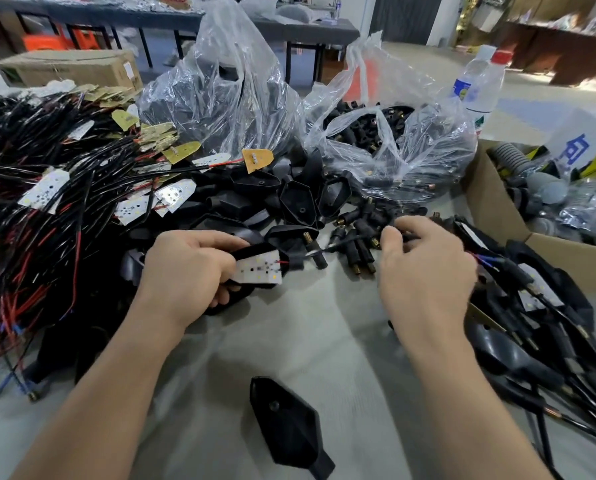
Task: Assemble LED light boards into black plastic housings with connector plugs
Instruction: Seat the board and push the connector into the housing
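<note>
I see a big heap of black housings [289, 199] behind the hands. At the table's middle, the left hand [185, 271] grips one black housing [236, 296]. A small white LED board [259, 270] with tiny dots sits in it. The right hand [424, 268] pinches its thin black wire [345, 241].

White LED board [260, 269] — seated in black housing [252, 249]

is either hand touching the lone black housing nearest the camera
No, the housing lies apart from both: the left hand grips an LED board and the right hand pinches a black wire.
</note>
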The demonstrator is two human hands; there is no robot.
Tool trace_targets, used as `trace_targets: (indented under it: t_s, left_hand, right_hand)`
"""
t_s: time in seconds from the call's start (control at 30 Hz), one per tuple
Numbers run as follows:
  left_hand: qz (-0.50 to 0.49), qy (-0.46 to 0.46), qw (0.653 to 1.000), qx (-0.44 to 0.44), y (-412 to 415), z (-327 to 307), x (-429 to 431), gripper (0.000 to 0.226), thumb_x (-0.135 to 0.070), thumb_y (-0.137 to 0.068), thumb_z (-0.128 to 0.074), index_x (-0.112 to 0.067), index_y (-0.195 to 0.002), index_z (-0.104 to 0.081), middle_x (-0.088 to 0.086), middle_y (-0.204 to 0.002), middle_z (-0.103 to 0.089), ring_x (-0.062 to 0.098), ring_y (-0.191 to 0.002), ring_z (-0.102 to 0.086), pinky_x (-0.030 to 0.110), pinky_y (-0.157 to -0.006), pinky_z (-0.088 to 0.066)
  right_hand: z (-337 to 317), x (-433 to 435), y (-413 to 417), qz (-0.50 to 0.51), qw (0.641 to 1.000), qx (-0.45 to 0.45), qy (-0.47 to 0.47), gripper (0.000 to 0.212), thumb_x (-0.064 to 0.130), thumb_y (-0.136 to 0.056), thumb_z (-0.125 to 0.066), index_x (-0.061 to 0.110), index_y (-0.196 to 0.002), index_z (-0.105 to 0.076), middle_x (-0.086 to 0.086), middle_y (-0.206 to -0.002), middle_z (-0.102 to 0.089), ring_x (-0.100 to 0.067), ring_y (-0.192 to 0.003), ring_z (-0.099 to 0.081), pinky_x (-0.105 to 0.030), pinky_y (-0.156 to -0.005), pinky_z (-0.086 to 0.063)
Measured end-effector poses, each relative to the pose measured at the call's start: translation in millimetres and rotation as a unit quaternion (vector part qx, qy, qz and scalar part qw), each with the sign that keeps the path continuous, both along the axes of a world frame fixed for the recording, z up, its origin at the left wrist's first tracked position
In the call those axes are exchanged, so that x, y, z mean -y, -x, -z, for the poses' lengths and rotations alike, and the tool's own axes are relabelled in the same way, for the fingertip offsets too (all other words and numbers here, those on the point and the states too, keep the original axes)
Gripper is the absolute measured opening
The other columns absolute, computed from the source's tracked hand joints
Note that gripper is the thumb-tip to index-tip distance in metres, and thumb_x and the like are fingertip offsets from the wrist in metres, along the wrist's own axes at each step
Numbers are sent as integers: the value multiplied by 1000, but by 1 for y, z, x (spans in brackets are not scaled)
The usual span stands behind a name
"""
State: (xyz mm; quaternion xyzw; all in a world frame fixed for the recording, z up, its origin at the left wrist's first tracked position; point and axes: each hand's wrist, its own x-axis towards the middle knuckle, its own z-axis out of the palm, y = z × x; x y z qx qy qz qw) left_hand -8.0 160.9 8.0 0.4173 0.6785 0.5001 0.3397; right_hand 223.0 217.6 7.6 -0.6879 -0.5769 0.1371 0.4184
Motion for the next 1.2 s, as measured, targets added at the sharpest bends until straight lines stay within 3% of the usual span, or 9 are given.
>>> trace_targets:
  t_s: [0.1, 0.23, 0.37, 0.47, 0.77, 0.9, 1.0, 1.07, 1.2]
  left_hand:
    - [135, 38, 986, -89, -3, 1, 5, 49, -14, -45, -52, -29, -81, -82, 13, -56, -69, 19, -41, -56, 17, -42, -41]
    - [333, 110, 931, -99, -8, 1, 10, 23, -34, -62, -64, -18, -70, -79, 2, -66, -73, 15, -59, -66, 22, -57, -48]
    - [234, 46, 971, -10, -14, 7, 6, 54, -62, -71, -60, -13, -79, -82, 14, -76, -77, 23, -61, -69, 27, -57, -54]
    - [126, -4, 986, 108, -25, 11, -4, 49, -52, -91, -60, -8, -87, -82, 19, -79, -76, 21, -57, -67, 24, -49, -52]
    - [20, -35, 979, 202, -31, 17, -14, 17, -8, -101, -60, -11, -102, -76, 8, -78, -76, 15, -61, -69, 20, -52, -53]
    - [16, -53, 984, 168, -32, 16, -12, 20, -3, -102, -58, -10, -95, -76, 9, -75, -77, 15, -62, -71, 21, -53, -55]
    - [79, -48, 981, 173, -37, 14, -10, 28, -5, -99, -60, -16, -84, -81, 11, -83, -80, 17, -72, -75, 28, -66, -61]
    - [105, -49, 978, 171, -37, 14, -10, 30, -9, -99, -62, -22, -84, -84, 11, -88, -80, 18, -78, -76, 28, -73, -59]
    - [165, -53, 979, 109, -39, 16, -9, 24, -13, -97, -66, -22, -85, -85, 6, -77, -78, 11, -67, -69, 19, -62, -55]
  right_hand:
    - [7, -5, 9, -109, 968, -218, 64, 24, 26, -90, -58, 35, -109, -70, 8, -78, -76, -20, -85, -74, -50, -84, -61]
    - [6, -9, 23, -196, 891, -405, 58, 22, -1, -95, -61, 14, -104, -74, 1, -74, -74, -11, -69, -69, -28, -63, -60]
    - [-4, -2, 27, -299, 857, -416, 64, 40, -19, -87, -47, 10, -73, -72, -22, -75, -71, -20, -54, -59, -25, -50, -47]
    - [-9, 8, 27, -356, 845, -382, 114, 42, -19, -78, -42, 10, -66, -70, -28, -77, -70, -16, -44, -46, -22, -41, -33]
    - [-4, 30, 14, -452, 862, 62, 223, 35, -1, -77, -48, 22, -70, -74, -2, -52, -65, -18, -48, -56, -34, -54, -54]
    - [-4, 29, 14, -440, 865, 31, 241, 37, -3, -82, -52, 23, -74, -77, 2, -75, -77, -15, -63, -66, -36, -64, -58]
    - [-3, 28, 25, -375, 904, -145, 143, 27, -3, -88, -62, 17, -85, -79, 11, -89, -80, -1, -77, -72, -18, -69, -54]
    - [3, 28, 34, -318, 900, -271, 120, 12, 7, -88, -67, 15, -85, -75, 6, -86, -80, -6, -85, -76, -27, -80, -58]
    - [9, 25, 45, -254, 926, -270, 72, 17, 37, -79, -66, 23, -88, -71, 4, -69, -70, -16, -69, -65, -41, -74, -56]
